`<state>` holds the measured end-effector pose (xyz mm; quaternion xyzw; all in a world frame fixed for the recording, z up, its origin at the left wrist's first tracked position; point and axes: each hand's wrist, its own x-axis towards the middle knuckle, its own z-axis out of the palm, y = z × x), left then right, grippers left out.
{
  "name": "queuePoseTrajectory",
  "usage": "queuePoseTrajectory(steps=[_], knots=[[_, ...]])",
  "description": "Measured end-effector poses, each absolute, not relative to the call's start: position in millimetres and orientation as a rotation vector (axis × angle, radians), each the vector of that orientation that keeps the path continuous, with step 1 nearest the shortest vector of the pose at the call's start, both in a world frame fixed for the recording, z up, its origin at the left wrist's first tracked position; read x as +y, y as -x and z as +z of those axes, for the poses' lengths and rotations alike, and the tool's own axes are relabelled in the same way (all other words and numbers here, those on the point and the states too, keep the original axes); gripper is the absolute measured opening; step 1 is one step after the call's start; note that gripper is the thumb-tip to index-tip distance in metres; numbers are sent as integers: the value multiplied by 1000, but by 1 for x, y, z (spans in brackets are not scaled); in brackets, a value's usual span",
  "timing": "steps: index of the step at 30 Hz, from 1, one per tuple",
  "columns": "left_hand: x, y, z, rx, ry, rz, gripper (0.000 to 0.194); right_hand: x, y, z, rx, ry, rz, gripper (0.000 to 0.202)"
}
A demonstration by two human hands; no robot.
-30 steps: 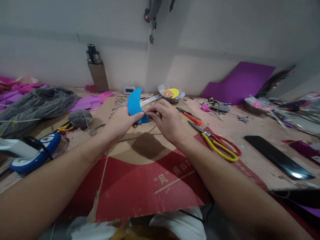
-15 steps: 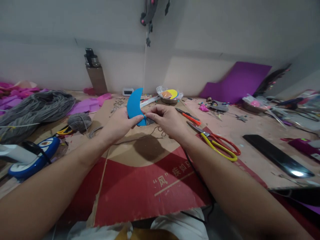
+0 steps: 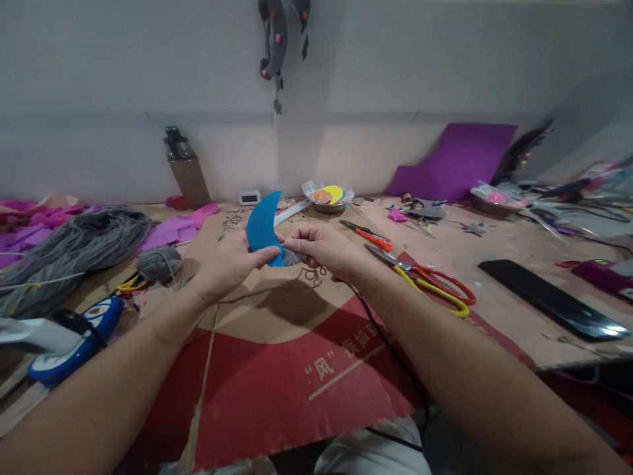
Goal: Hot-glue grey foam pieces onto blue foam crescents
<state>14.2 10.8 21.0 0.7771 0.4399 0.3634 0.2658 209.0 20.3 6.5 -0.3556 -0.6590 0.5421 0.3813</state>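
A blue crescent-shaped piece (image 3: 262, 225) is held upright over the cardboard by my left hand (image 3: 236, 260), its thumb across the lower part. My right hand (image 3: 321, 247) pinches at the crescent's lower tip, thumb and forefinger closed together. Between the hands a bit of grey yarn (image 3: 293, 257) shows against the crescent's bottom end; how it is fixed there I cannot make out. A loose yarn strand trails over the cardboard (image 3: 267, 316) below my hands, with small curls near my right hand.
Red-and-yellow-handled scissors (image 3: 435, 285) and an orange utility knife (image 3: 370, 236) lie to the right, with a black phone-like slab (image 3: 548, 298) beyond. A grey yarn ball (image 3: 159, 264), a big yarn skein (image 3: 93, 244) and a blue-based stand (image 3: 82, 340) are on the left.
The whole scene sits slightly lower and further left as the head view shifts. Both hands keep their grip at the crescent, and a little more grey yarn shows between them.
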Motion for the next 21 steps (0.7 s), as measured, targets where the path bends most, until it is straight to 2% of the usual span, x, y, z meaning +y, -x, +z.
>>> queuePoseTrajectory(steps=[8,13,21], knots=[[14,-12,18,1076,-2083,1033,16,20,-206,6,-1640,914,1398,25],[9,-14,21,1084,-2013,1035,16,13,-204,12,-1655,981,1524,22],[5,-21,18,1016,-1683,1012,46,16,-203,8,-1669,1008,1442,22]])
